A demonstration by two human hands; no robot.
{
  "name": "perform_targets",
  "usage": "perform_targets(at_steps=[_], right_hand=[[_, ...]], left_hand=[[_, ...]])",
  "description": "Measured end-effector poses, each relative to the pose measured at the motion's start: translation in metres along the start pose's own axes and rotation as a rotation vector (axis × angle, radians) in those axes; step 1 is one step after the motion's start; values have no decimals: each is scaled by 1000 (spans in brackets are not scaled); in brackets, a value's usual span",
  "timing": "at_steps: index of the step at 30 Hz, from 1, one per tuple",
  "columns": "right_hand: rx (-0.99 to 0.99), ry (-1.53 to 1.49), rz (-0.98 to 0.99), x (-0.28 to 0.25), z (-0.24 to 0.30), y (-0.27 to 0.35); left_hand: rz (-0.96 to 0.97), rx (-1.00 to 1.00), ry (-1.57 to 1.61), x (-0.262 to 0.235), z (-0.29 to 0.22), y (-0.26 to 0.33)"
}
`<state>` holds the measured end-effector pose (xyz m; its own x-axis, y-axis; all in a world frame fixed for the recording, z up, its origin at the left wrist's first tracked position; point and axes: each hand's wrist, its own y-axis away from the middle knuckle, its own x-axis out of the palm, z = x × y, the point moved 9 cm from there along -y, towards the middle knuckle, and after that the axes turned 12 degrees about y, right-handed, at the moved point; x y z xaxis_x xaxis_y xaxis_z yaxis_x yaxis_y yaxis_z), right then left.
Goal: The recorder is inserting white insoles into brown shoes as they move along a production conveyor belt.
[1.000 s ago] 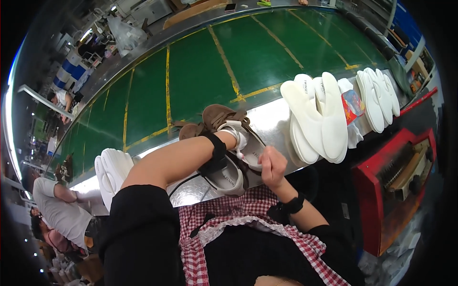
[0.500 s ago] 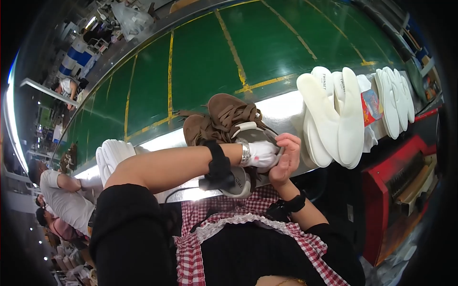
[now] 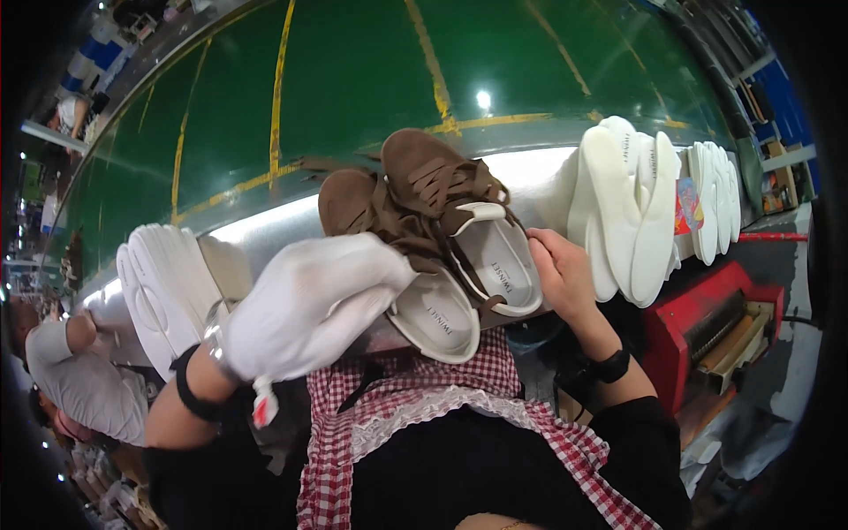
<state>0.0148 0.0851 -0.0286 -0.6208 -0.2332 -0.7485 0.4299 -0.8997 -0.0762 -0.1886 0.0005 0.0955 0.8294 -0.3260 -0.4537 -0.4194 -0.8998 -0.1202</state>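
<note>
Two brown lace-up shoes sit side by side with their toes pointing away and white insoles showing inside. The left shoe (image 3: 439,318) lies slightly nearer than the right shoe (image 3: 495,256). My left hand (image 3: 309,305), in a white glove, is at the left shoe's opening, its fingers curled and pressed together; what they hold, if anything, is hidden. Bare, my right hand (image 3: 565,274) grips the right side of the right shoe's collar, the thumb and fingers closed at its edge. Brown laces hang loosely over both uppers.
Stacked white insoles (image 3: 632,212) stand to the right, with more insoles (image 3: 715,199) beyond a colourful packet (image 3: 688,208). At left is another stack of white insoles (image 3: 159,291). A red machine with rollers (image 3: 715,336) stands lower right. The green belt (image 3: 353,88) runs behind; a co-worker (image 3: 79,371) is at far left.
My gloved left hand has come out from the right shoe and moved left, uncovering its insole. My right hand has shifted right to that shoe's collar. The whole view has shifted too.
</note>
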Motion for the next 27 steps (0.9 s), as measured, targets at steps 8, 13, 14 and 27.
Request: perform_targets(at_steps=[8, 13, 14, 27], right_hand=[[-509, 477, 67, -21, 84, 6], [-731, 628, 476, 51, 92, 27], [-776, 601, 422, 50, 98, 28], [-359, 815, 542, 84, 87, -7]], left_hand=[[95, 128, -59, 58, 12, 41], [474, -152, -455, 139, 58, 26], [416, -114, -526, 137, 59, 25], [206, -76, -574, 122, 47, 35]])
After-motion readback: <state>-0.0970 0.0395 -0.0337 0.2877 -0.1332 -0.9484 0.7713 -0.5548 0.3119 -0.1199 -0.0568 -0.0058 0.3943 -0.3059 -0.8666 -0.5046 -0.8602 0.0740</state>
